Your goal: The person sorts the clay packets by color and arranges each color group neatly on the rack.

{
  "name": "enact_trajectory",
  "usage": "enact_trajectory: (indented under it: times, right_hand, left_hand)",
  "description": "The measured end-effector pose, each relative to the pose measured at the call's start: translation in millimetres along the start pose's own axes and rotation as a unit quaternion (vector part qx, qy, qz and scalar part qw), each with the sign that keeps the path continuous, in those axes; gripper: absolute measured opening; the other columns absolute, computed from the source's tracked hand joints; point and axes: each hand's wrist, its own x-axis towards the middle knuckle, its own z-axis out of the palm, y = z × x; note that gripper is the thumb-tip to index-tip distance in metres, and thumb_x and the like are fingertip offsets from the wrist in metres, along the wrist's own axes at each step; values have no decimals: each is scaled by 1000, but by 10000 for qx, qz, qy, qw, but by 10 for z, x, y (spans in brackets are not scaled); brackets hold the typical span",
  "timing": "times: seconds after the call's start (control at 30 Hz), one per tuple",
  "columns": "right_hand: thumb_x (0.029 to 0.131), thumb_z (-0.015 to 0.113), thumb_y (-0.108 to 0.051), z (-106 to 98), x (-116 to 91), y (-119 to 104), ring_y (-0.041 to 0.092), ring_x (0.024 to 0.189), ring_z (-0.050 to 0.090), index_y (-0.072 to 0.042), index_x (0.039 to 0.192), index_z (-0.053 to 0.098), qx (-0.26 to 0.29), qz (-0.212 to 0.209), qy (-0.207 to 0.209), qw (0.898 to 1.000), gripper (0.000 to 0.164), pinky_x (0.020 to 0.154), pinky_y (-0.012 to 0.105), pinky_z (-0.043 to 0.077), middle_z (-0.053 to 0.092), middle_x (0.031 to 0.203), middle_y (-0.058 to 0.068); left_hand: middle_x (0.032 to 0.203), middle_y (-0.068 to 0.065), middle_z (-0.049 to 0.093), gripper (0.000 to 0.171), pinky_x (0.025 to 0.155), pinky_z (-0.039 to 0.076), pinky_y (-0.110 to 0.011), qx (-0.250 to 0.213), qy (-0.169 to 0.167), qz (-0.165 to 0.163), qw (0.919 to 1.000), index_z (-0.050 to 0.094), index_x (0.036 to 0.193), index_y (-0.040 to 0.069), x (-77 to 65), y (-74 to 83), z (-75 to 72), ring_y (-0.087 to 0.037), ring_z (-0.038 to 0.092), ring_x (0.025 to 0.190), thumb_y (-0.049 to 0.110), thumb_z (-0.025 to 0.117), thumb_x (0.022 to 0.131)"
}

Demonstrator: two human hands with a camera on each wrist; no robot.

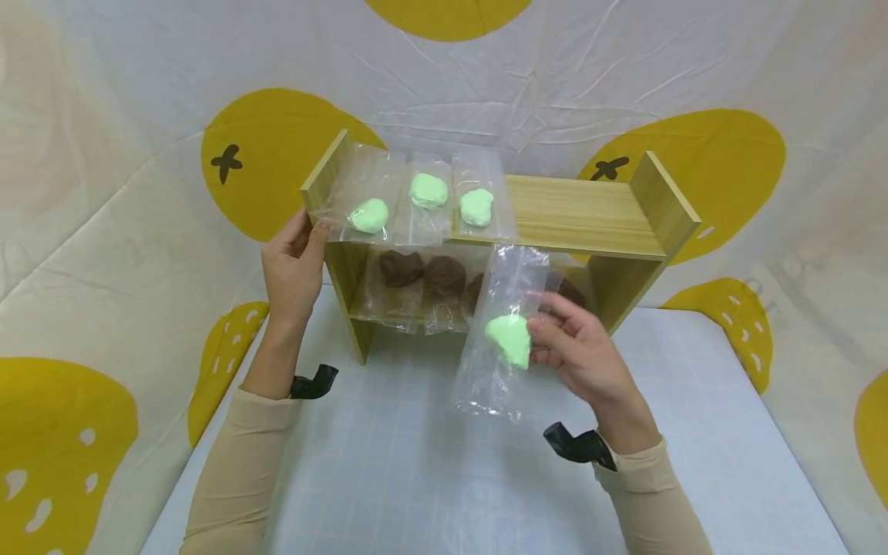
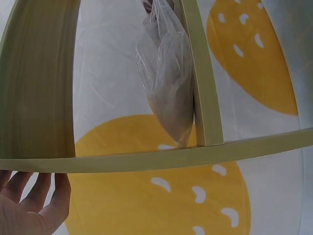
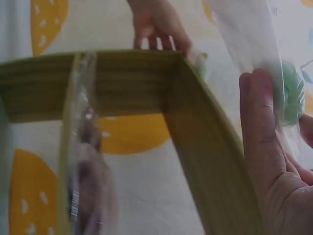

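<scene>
In the head view my right hand [image 1: 579, 347] pinches a clear zip bag holding a light green lump [image 1: 509, 339], in front of the wooden shelf [image 1: 583, 212]. The right wrist view shows this bag [image 3: 244, 29] between fingers and thumb. At the shelf's left end, my left hand [image 1: 294, 266] grips the side panel, its thumb beside the corner of the leftmost top bag. Three bagged green lumps, left [image 1: 369, 216], middle [image 1: 428, 191] and right [image 1: 476, 207], lie on the top board. The left wrist view shows the left fingers [image 2: 36, 193] against the panel.
Several bagged brown lumps [image 1: 444, 277] sit on the lower shelf board, partly hidden by the held bag. The shelf stands on a pale checked tabletop [image 1: 416, 462]. A white cloth with yellow shapes [image 1: 277, 162] hangs behind and at the sides.
</scene>
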Motion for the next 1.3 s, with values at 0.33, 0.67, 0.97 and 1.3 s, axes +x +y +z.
enact_trajectory:
  times: [0.33,0.67,0.97,1.3]
  right_hand:
    - [102,43,8,-139,400,-737,19,67,40,8,129,53,-320,-532,479,9969,28,63,23,53,51,81,9]
    - [102,49,3,-338,702,-928,18,62,45,10,129,52,-585,-240,807,9947,27,60,23,53,53,80,10]
    - [99,63,-8,-523,1028,-1096,20,68,60,9,106,56,-502,337,1551,9861,20,60,27,56,59,85,13]
    - [96,67,-11,-703,1233,-1058,15,59,53,4,101,63,-892,751,2386,9641,16,50,21,49,53,79,7]
  left_hand:
    - [135,-10,62,40,100,48,-33,-46,-12,5,10000,61,137,12,11,-26,-5,-22,59,123,11,66,98]
    - [135,-9,62,40,101,47,-33,166,-14,-138,9998,60,138,12,-10,48,4,-21,60,122,11,64,99]
    - [133,-7,64,39,99,49,-33,120,-27,-125,9998,62,137,17,1,4,-13,-21,61,120,15,66,98]
    - [134,-6,63,39,99,49,-32,205,-21,-124,9997,62,137,18,-6,13,-16,-20,60,121,17,66,98]
